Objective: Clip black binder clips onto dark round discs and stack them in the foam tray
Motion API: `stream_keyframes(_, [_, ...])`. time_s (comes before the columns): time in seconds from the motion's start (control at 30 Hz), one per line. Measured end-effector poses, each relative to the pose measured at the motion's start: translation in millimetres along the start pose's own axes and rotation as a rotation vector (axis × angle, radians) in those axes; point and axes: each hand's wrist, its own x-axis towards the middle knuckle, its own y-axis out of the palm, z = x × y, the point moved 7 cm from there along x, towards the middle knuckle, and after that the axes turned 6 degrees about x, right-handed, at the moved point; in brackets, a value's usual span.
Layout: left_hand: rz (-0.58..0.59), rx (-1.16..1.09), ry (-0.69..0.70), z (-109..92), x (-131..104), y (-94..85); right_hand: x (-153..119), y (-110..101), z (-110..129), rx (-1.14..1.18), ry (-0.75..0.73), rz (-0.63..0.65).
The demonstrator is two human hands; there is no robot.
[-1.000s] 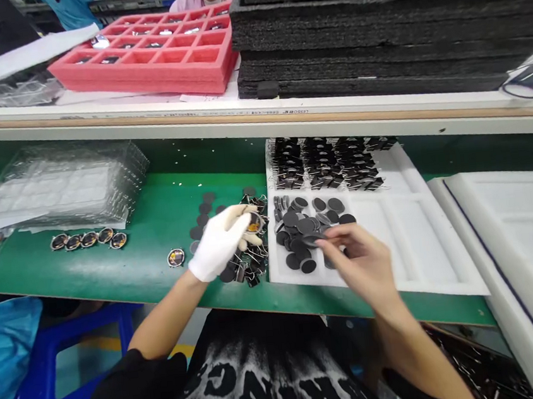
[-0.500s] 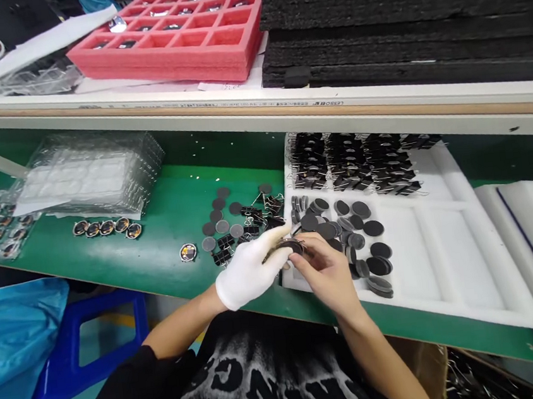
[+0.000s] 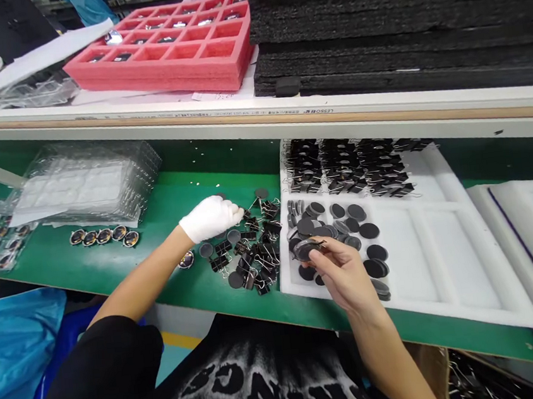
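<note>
My left hand (image 3: 212,218), in a white glove, reaches over the green bench with its fingertips pinched at a black binder clip (image 3: 248,215) on the edge of a loose pile of clips (image 3: 256,258). In my right hand (image 3: 343,267), bare, a round dark disc (image 3: 304,250) is gripped between thumb and fingers above the white foam tray; whether it is one disc or a stack I cannot tell. Beneath and around it lie many black and grey discs (image 3: 369,231). A few more grey discs (image 3: 206,250) lie by the clips, some partly hidden by the glove.
Clipped pieces stand in rows (image 3: 343,166) in the tray's (image 3: 463,255) far compartments. Small round electronic parts (image 3: 103,236) sit left, near stacked clear trays (image 3: 88,180). A shelf edge (image 3: 239,120) crosses above, carrying a red foam tray (image 3: 163,77) and black foam sheets (image 3: 396,27).
My left hand has left the right hand and moved left and away to the clips. My right hand stays over the tray, still holding the disc. The view has shifted slightly.
</note>
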Motion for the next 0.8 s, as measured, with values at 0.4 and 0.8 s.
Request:
stream_keyframes(0.4, [-0.358, -0.943, -0.586, -38, -11, -81.0, 20, 53, 9, 0.138, -0.009, 0.232])
stream_keyframes(0.8, [-0.020, -0.876, -0.420, -64, 4, -78.9, 11, 38, 18, -0.014, 0.056, 0.286])
